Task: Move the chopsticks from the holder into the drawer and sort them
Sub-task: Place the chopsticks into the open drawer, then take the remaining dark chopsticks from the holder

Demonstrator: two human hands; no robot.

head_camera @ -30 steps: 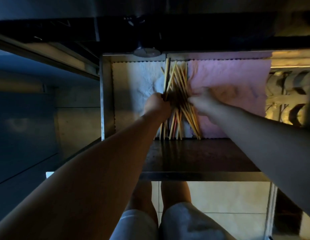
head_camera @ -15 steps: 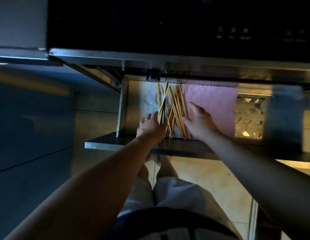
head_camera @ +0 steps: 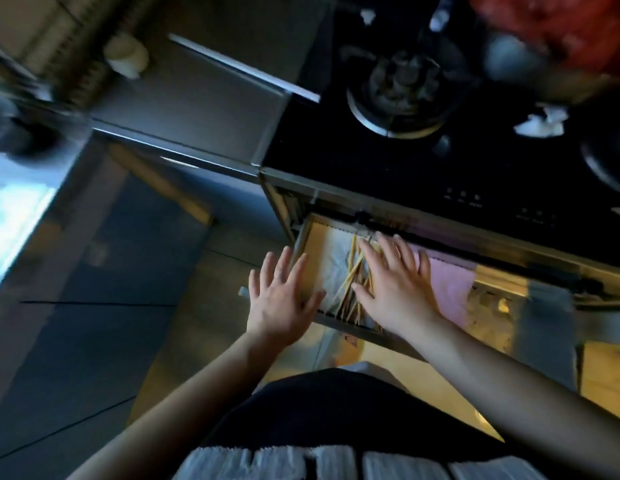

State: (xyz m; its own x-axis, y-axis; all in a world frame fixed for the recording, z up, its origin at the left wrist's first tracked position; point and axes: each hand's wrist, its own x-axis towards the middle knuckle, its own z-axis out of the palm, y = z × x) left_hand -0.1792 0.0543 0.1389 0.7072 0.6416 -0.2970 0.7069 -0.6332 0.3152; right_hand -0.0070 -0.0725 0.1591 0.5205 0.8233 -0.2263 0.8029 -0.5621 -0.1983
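Under the stove, the drawer (head_camera: 303,249) is pulled partly out. Several pale wooden chopsticks (head_camera: 350,277) lie in a loose pile on a white cloth (head_camera: 331,270) inside it. My left hand (head_camera: 281,299) hovers flat over the drawer's left edge, fingers spread, holding nothing. My right hand (head_camera: 395,282) lies flat with spread fingers over the right part of the pile, covering some of the sticks. The chopstick holder is not in view.
A pink cloth (head_camera: 447,289) lines the drawer right of the chopsticks. A black gas stove (head_camera: 398,95) sits directly above the drawer. A grey counter (head_camera: 197,95) extends to the left, with dark cabinet fronts (head_camera: 94,289) below it. My legs stand below the drawer.
My left hand has let go of the chopsticks it gripped and moved to the drawer's left edge. Both hands are now flat and spread. The view has swung up to the stove top.
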